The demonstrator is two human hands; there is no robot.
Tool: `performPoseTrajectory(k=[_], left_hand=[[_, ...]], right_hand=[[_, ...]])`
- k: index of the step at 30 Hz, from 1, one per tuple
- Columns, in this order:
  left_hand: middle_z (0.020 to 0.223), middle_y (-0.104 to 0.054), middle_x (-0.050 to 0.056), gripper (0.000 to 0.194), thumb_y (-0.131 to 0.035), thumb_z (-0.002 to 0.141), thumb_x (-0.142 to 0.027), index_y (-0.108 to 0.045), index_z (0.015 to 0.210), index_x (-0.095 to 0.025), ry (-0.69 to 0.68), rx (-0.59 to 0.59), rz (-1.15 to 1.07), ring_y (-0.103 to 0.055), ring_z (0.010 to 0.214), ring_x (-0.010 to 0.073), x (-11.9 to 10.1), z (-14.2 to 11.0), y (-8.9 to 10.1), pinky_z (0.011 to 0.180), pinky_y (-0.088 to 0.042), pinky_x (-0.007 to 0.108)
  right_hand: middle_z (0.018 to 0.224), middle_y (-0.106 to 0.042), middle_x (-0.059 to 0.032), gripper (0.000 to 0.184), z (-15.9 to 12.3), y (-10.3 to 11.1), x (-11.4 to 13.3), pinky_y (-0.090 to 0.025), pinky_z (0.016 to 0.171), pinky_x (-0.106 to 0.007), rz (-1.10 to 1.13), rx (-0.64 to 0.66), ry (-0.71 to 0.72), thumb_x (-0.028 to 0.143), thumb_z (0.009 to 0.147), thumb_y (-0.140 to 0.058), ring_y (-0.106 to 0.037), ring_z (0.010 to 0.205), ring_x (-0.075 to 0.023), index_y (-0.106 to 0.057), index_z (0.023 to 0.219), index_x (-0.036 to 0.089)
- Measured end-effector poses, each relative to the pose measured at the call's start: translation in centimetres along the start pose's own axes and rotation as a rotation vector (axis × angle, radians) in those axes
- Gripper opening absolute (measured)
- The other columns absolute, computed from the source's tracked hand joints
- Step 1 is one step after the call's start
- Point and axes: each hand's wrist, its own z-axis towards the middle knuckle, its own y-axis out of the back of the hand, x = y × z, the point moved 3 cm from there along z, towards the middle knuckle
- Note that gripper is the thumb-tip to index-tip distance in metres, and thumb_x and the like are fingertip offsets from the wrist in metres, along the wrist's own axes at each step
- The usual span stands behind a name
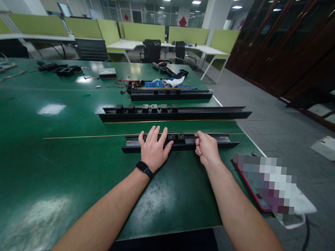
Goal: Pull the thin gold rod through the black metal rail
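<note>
A short black channel rail (185,145) lies on the green table, with several small dark blocks (176,137) set in it. My left hand (154,146) rests over its left part, fingers spread and flat; the palm hides some of what is beneath. Along the rail's far side runs a long thin yellowish rod (96,136), reaching out past both rail ends. At the right part of the rail, my right hand (207,147) is closed in a pinch at the rod. Its fingertips partly cover the spot where they grip.
Beyond lie a longer black rail (203,114) with blocks, a second thin rod (168,121), and another rail (173,96) beside blue material (155,83). A red-edged, blurred flat object (256,188) sits at the right table edge. Tools and wires lie farther back.
</note>
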Motion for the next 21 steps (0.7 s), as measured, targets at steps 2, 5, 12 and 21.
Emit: performPoseTrajectory(k=[2, 5, 12, 21], left_hand=[[0.153, -0.055, 0.016, 0.051, -0.047, 0.103, -0.051, -0.056, 0.147, -0.026, 0.003, -0.002, 0.001, -0.044, 0.147, 0.032, -0.01, 0.0, -0.01, 0.123, -0.016, 0.061], [0.153, -0.055, 0.016, 0.051, -0.048, 0.103, -0.051, -0.057, 0.146, -0.025, 0.004, -0.006, -0.001, -0.045, 0.146, 0.0327, -0.01, 0.01, -0.02, 0.123, -0.017, 0.061], [0.153, -0.056, 0.016, 0.051, -0.049, 0.103, -0.05, -0.057, 0.146, -0.026, 0.001, -0.01, -0.001, -0.045, 0.146, 0.0331, -0.01, 0.02, 0.0, 0.122, -0.017, 0.062], [0.153, -0.055, 0.016, 0.051, -0.047, 0.104, -0.051, -0.057, 0.146, -0.025, -0.004, -0.005, 0.011, -0.044, 0.147, 0.0322, -0.03, 0.03, -0.01, 0.122, -0.017, 0.061]], right_hand=[[0.048, -0.051, 0.006, 0.018, 0.03, -0.01, -0.04, -0.017, 0.027, -0.017, 0.0, 0.005, 0.0, 0.031, 0.095, -0.063, -0.03, 0.025, -0.0043, -0.062, 0.085, 0.016], [0.048, -0.051, 0.0057, 0.02, -0.01, -0.02, 0.02, -0.016, 0.026, -0.018, -0.009, 0.003, 0.003, 0.033, 0.096, -0.063, -0.03, 0.025, -0.0045, -0.063, 0.085, 0.016], [0.048, -0.051, 0.0061, 0.018, -0.19, -0.11, 0.18, -0.017, 0.026, -0.017, -0.036, 0.015, 0.008, 0.031, 0.093, -0.068, -0.03, 0.025, -0.0039, -0.064, 0.084, 0.015], [0.048, -0.051, 0.0063, 0.019, -0.31, -0.12, 0.2, -0.017, 0.026, -0.017, 0.003, 0.001, 0.011, 0.032, 0.093, -0.068, -0.03, 0.025, -0.0041, -0.063, 0.085, 0.016]])
